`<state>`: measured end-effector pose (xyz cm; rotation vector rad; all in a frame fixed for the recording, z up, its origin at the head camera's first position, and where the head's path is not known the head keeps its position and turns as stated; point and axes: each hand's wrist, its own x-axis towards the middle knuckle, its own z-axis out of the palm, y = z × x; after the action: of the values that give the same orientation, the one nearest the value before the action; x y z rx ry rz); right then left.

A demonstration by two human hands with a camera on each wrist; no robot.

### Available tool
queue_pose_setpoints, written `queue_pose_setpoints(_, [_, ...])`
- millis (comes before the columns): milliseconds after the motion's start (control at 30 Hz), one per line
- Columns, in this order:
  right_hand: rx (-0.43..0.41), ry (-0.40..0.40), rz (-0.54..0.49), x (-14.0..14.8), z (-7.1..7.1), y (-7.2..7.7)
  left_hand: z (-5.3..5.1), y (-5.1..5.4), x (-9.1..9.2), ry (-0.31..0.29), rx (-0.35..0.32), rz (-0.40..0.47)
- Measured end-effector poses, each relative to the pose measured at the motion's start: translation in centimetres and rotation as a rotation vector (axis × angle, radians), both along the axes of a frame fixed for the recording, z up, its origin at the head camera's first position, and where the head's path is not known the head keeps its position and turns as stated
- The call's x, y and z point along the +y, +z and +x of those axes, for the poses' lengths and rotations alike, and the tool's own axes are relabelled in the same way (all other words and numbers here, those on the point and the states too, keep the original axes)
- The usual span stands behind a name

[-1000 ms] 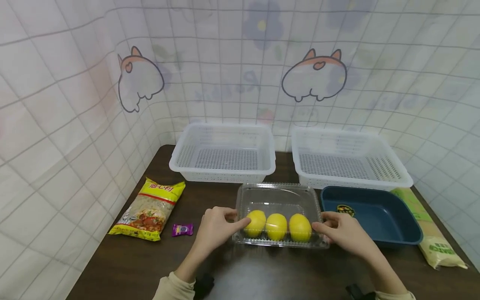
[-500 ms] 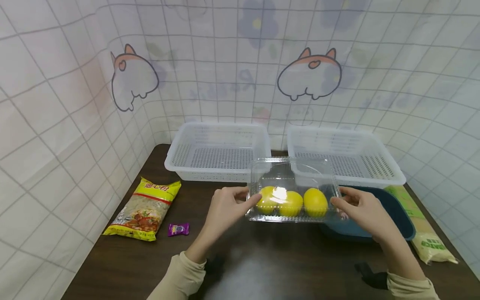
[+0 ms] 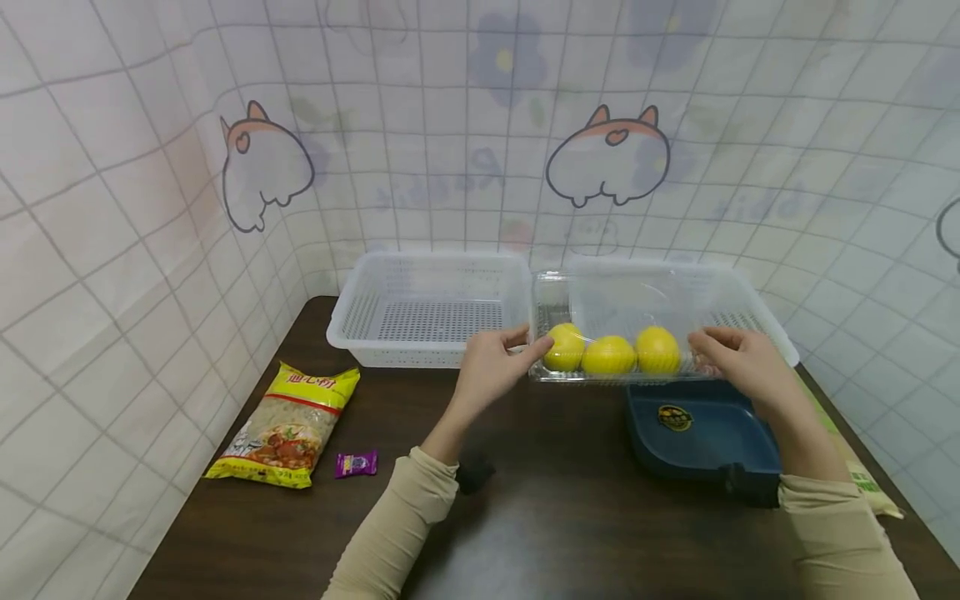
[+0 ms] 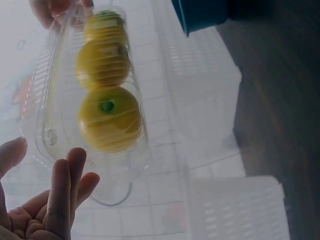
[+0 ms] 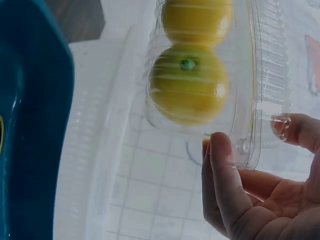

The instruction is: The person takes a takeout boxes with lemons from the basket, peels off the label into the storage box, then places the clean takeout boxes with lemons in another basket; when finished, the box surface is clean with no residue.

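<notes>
A clear plastic clamshell box [image 3: 615,300] is held up in the air, in front of and partly over the right white basket [image 3: 757,312]. Through its wall I see three yellow lemons [image 3: 608,356] lying in a row along the near side. My left hand [image 3: 491,371] pinches the box's left end between thumb and fingers. At the opposite end, my right hand [image 3: 750,367] grips the edge, thumb on one side and fingers on the other, as the right wrist view shows. Both wrist views catch the lemons [image 4: 110,119] and their green stem ends from below.
Beside the right basket stands another white basket [image 3: 442,354]. A dark blue tub [image 3: 697,442] lies under my right forearm, partly hiding a green packet [image 3: 873,483]. On the left are a yellow food bag [image 3: 288,425] and a small purple packet [image 3: 356,463].
Both hands have lifted the box with the lemons off the table and carried it forward and right, up to the right white basket. The other things stay where they were.
</notes>
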<state>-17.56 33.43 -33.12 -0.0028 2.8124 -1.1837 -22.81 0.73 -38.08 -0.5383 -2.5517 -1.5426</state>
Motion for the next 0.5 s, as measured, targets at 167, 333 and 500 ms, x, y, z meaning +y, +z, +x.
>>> queue_pose_setpoints(167, [-0.025,-0.014,0.004,1.1,-1.6,0.4,-2.1,-0.4,1.6,-0.015,-0.036,-0.031])
queue_pose_setpoints(333, [-0.025,-0.071,-0.013,2.3,-3.5,0.5,-4.3,0.2,3.4,-0.051,-0.058,-0.104])
queue_pose_setpoints(500, [-0.03,-0.12,-0.024,3.1,-5.1,0.5,-6.1,1.0,5.1,-0.067,-0.021,-0.209])
